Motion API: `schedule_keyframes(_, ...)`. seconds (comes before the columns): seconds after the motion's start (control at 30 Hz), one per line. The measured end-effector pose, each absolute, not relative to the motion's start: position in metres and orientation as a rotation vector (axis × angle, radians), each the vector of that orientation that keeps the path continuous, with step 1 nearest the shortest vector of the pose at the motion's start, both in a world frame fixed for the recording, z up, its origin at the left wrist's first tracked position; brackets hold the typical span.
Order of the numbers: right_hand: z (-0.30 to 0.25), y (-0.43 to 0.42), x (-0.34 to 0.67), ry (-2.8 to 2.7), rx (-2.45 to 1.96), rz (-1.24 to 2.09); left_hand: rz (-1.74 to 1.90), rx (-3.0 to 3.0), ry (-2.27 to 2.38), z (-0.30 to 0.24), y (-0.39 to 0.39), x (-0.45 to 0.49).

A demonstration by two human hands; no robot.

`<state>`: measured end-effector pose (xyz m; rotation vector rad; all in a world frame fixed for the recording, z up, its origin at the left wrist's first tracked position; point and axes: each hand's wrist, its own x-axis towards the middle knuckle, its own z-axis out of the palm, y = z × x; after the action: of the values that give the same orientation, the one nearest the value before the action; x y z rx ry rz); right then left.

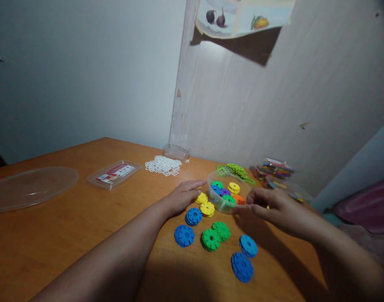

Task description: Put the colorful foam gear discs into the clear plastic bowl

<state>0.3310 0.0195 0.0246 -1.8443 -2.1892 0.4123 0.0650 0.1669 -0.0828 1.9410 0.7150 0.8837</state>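
A round clear plastic container [222, 206] holds several notched discs in green, blue, purple, yellow and orange. At its right side, my right hand [270, 204] is closed, with thumb and fingers pinching the rim. My left hand [183, 196] lies on the table to the left, fingers stretched toward the container wall; whether they touch it I cannot tell. Beside that hand are yellow discs [207, 209] in small stacks. Nearer to me sit stacks of blue discs [184, 235], green discs [210, 239] and more blue discs [242, 266] at the right.
White lattice pieces [163, 165] are heaped at the back, before a clear tub [176, 151]. Further left lie a labelled plastic lid [114, 174] and a large clear lid [34, 188]. Green pieces [237, 171] and a stack of packages [275, 167] stand behind, near the wall.
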Motion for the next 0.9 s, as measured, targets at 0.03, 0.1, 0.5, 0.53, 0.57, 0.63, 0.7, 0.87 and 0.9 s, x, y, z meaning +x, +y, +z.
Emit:
schedule_keyframes(0.03,0.019,0.01,0.335,-2.178,-1.869,0.463,0.883,1.92,0.7,-0.084,0.168,0.065)
schedule_keyframes(0.1,0.006,-0.007,0.341,-2.143,-1.928,0.571,0.876,1.878,0.67,-0.085,0.168,0.066)
schedule_keyframes(0.5,-0.033,-0.029,0.33,-2.199,-1.886,0.645,0.84,1.776,0.612,-0.085,0.166,0.065)
schedule_keyframes(0.53,-0.031,-0.029,0.33,-2.194,-1.882,0.645,0.842,1.782,0.615,-0.085,0.167,0.065)
schedule_keyframes(0.57,-0.029,-0.029,0.331,-2.186,-1.881,0.647,0.846,1.787,0.617,-0.085,0.167,0.065)
schedule_keyframes(0.63,-0.024,-0.029,0.333,-2.164,-1.886,0.637,0.851,1.789,0.618,-0.085,0.167,0.065)
schedule_keyframes(0.7,-0.019,-0.028,0.336,-2.154,-1.892,0.625,0.847,1.786,0.616,-0.085,0.168,0.065)
schedule_keyframes(0.87,-0.005,-0.02,0.334,-2.149,-1.848,0.644,0.858,1.818,0.612,-0.084,0.167,0.065)
schedule_keyframes(0.9,-0.001,-0.016,0.332,-2.14,-1.829,0.629,0.86,1.826,0.61,-0.084,0.167,0.065)
